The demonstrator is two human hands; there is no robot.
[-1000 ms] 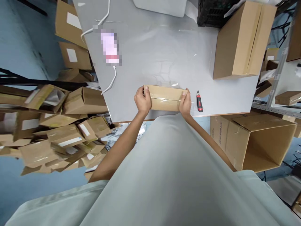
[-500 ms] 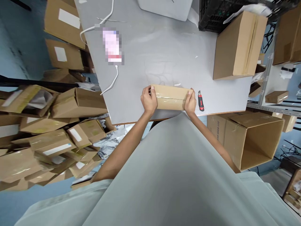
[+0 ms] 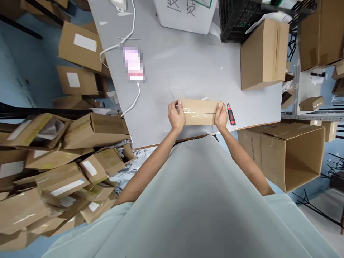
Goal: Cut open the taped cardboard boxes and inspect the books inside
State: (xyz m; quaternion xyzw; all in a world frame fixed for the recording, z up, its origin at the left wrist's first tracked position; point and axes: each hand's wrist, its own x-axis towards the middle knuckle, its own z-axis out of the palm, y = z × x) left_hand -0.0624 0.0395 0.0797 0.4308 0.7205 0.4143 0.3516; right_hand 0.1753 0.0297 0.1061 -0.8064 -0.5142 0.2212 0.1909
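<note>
A small cardboard box with shiny tape along its middle seam is held at the front edge of the grey table. My left hand grips its left end, thumb on top and fingers round the far side. On the right end, my right hand is closed in the same way. Just right of that hand lies a red and black box cutter on the tabletop. What the box contains is hidden.
Several cardboard boxes are piled at the left. A phone, blurred out, lies on the table by a white cable. At the right are a tall carton, a black crate and an open carton beside the table.
The camera view has shifted, so more of the table's far side shows. Both hands keep hold of the small box, which appears nearly unmoved on the table.
</note>
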